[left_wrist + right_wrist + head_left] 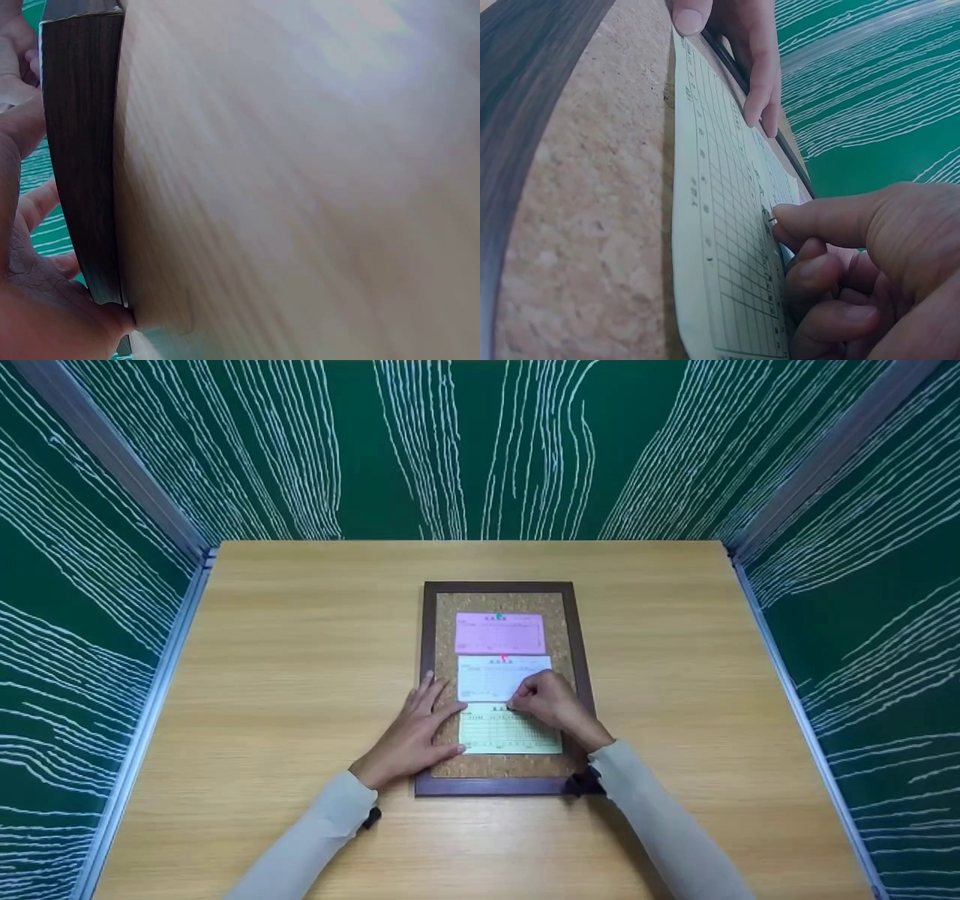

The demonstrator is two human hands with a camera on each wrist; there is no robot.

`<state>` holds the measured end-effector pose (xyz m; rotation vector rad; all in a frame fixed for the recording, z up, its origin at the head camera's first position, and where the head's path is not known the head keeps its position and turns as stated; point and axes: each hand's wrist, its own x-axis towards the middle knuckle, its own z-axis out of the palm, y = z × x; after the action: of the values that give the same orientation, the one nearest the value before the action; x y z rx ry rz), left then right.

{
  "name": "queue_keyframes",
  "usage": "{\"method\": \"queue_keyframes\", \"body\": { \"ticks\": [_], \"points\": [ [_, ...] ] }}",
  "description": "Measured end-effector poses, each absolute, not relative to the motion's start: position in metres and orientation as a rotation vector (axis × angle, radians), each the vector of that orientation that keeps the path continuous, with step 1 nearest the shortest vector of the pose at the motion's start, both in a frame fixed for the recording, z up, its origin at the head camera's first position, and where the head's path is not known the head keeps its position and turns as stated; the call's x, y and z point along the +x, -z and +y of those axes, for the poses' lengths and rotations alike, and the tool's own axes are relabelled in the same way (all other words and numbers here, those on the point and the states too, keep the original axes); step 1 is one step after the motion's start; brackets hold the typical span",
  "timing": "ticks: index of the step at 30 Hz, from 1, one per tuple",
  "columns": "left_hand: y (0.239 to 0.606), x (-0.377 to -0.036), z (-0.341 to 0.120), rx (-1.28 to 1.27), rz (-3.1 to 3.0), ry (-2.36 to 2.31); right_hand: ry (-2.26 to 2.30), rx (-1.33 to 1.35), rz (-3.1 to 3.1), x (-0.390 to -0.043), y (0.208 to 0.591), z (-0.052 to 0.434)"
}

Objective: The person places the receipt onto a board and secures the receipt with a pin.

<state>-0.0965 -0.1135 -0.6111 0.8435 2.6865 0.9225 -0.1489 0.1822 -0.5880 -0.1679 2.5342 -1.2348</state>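
My left hand [414,733] lies spread over the left side of a framed cork board [495,787]. Its thumb and index finger touch the left edge of a pale green paper slip [510,731]. At that slip's top edge my right hand [551,701] pinches a push pin between thumb and index finger; only the thin needle [772,219] shows in the right wrist view, the head hidden by the fingertips. Above lie a white slip [491,682] with a red push pin [504,658] and a pink slip [499,636] with a green push pin [499,616].
The board rests on a wooden table [300,645]. Green panels with white wavy lines [360,450] stand behind and at both sides. The board's dark frame [82,150] runs beside my left palm. A black wrist strap [583,782] overlaps the frame's lower right corner.
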Motion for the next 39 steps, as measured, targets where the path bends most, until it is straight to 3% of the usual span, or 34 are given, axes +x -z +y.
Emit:
{"method": "queue_keyframes", "body": {
  "ticks": [14,30,39],
  "points": [
    [0.612,-0.097,-0.114,0.819,2.686,-0.923,1.245,-0.198,2.585,-0.147,0.59,0.183],
    [0.612,-0.097,-0.115,0.855,2.674,-0.945,1.209,-0.651,2.682,-0.14,0.599,0.188],
    [0.613,-0.097,-0.114,0.851,2.682,-0.928,1.039,-0.768,2.784,-0.137,0.597,0.19]
  ]
}}
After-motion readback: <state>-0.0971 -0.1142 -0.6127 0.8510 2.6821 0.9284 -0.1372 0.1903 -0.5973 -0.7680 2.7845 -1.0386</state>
